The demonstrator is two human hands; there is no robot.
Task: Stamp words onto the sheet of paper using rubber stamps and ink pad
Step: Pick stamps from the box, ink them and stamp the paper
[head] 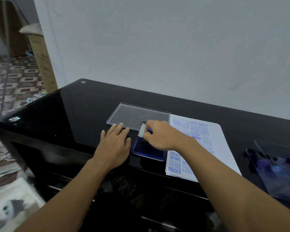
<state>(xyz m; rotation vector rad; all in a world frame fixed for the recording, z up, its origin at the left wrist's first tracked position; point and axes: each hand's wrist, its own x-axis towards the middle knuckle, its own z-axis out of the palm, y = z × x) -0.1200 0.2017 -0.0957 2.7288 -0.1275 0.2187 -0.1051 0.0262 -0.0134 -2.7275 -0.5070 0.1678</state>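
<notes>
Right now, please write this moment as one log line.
step: inking | right hand: grips stamp at ink pad | left hand: flat on table | paper: partly stamped

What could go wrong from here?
1. The right hand grips the stamp at the ink pad, its forearm over the sheet of paper; fresh prints could smear.
2. The sheet is already crowded with words, so the next print may overlap one.
3. The left hand lies flat beside the pad, not gripping it; it might slide on the glossy table.
</notes>
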